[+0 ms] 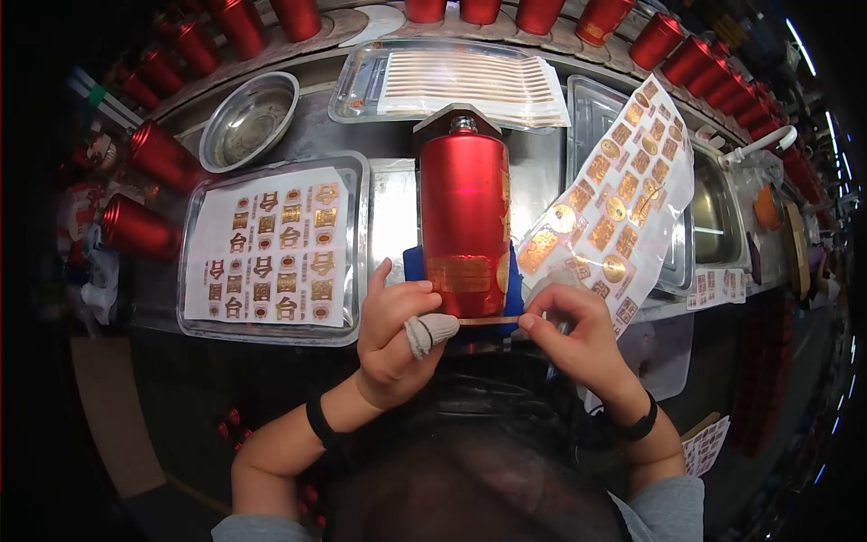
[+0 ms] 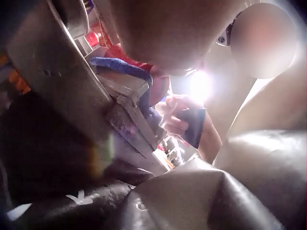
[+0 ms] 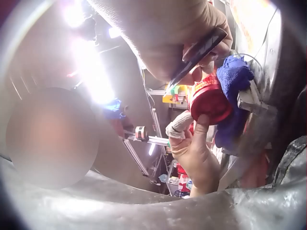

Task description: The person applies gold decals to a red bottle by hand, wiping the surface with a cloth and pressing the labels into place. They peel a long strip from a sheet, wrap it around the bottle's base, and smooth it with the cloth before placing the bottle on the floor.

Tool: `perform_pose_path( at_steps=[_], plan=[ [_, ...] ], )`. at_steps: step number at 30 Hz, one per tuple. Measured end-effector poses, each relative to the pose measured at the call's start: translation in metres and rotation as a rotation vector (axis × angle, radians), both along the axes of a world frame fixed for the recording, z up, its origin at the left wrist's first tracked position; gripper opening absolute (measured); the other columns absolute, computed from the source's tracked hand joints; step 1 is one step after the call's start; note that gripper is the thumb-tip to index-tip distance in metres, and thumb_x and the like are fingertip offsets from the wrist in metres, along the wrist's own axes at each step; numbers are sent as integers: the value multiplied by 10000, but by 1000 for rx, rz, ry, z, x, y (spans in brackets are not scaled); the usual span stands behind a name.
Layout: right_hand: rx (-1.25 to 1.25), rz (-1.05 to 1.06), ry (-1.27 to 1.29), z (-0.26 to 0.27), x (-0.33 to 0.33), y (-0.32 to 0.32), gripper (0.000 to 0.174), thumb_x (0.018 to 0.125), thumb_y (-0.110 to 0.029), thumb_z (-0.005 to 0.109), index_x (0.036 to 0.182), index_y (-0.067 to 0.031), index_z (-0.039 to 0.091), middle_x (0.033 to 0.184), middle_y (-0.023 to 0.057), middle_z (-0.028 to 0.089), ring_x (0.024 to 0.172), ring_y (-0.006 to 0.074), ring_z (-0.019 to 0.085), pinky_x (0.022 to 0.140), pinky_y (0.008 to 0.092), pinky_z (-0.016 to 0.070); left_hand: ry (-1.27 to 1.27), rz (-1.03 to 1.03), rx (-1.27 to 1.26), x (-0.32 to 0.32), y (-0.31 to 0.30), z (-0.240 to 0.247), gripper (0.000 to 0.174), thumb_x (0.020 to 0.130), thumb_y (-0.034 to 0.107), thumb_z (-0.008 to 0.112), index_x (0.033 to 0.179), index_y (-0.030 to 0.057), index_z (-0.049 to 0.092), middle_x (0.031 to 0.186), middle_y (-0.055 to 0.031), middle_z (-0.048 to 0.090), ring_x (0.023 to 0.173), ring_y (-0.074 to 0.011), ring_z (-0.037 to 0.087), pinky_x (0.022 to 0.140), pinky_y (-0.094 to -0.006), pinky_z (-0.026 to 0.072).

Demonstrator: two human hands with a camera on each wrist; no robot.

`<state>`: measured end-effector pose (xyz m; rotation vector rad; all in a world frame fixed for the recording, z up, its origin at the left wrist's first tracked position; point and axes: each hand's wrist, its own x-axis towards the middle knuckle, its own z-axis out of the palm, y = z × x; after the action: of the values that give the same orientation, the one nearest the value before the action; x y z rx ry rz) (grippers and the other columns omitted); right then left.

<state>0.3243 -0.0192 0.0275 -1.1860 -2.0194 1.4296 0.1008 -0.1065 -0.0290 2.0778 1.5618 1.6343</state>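
Observation:
A red bottle (image 1: pixel 461 199) with gold labels lies on its side, silver neck pointing away, over a blue cloth (image 1: pixel 412 264). My left hand (image 1: pixel 393 330) holds its near end; a pale fabric sleeve (image 1: pixel 432 334) covers one finger. In the right wrist view the left thumb presses the bottle's round base (image 3: pixel 218 106). A thin gold strip (image 1: pixel 488 321) runs across the near end of the bottle. Thumb and fingertips of my right hand (image 1: pixel 578 334) pinch its right end. A narrow dark piece with pale lettering (image 3: pixel 199 55) crosses the right hand in the right wrist view.
To the left a tray (image 1: pixel 361 208) bears a sheet of gold characters (image 1: pixel 271 248). A tray (image 1: pixel 348 86) of strips (image 1: pixel 470 90) stands behind, beside a metal bowl (image 1: pixel 248 122). A label sheet (image 1: pixel 619 199) drapes at right. Red bottles (image 1: pixel 655 41) line the back.

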Motion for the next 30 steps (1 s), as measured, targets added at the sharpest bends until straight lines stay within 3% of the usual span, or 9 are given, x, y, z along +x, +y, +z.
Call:
perform_pose_path(
  at_steps=[3,8,12,15,20,23,27,28,30],
  plan=[
    [9,-87,63,-10,-2,-1,123,823,-109,719,786,-27,636,680,13,598,624,98,513,589,256,405,177,-31,50,0,5,8,287,675,33,803,925,95,678,1075,-68,641,1043,-274,621,1035,-573,422],
    [4,-89,26,-17,-7,-2,133,826,-124,719,782,-28,637,687,18,601,630,97,517,594,258,408,317,-171,79,7,26,22,263,670,95,808,894,139,676,1070,-58,639,999,-260,613,994,-561,467],
    [-7,-46,-8,-13,-5,-1,122,829,-113,714,787,-28,637,694,15,603,644,88,520,601,256,408,119,-72,90,3,17,6,320,638,75,840,906,118,671,1066,-74,633,1027,-286,613,1010,-559,464],
    [-52,-3,-17,-4,-8,0,112,851,-84,710,812,-2,643,764,10,627,740,74,574,660,230,446,-141,-1,51,10,9,-9,300,623,74,830,883,91,682,1090,-91,647,1078,-294,614,1020,-555,446],
    [-75,-48,37,-9,-7,2,121,832,-98,713,788,-12,640,723,12,615,689,87,543,633,242,422,253,-20,121,3,14,7,240,694,113,791,909,138,685,1109,-42,625,1084,-278,590,1041,-574,418],
    [-40,-51,42,-12,-11,2,129,823,-109,717,772,-21,640,700,13,606,665,95,528,617,251,408,324,-141,82,1,21,16,236,689,132,786,902,146,685,1107,-37,625,1068,-272,593,1032,-572,428],
    [-46,-52,44,-11,-12,1,137,822,-120,723,769,-23,642,693,20,603,659,103,526,609,266,406,19,-34,42,3,12,-2,281,690,65,819,914,138,666,1108,-64,620,1084,-299,595,1047,-573,432],
    [-8,-55,29,-11,-13,0,147,820,-129,727,769,-22,640,686,24,600,650,108,522,602,275,403,-115,-20,55,7,10,-7,340,616,28,835,919,119,709,1059,-68,648,1074,-327,615,1032,-582,425],
    [-24,-51,36,-5,-12,0,150,820,-127,728,770,-18,638,686,24,601,651,110,528,605,275,407,-81,-25,43,6,8,-10,338,625,25,828,925,130,711,1075,-68,648,1076,-328,614,1036,-585,418]
  ],
)
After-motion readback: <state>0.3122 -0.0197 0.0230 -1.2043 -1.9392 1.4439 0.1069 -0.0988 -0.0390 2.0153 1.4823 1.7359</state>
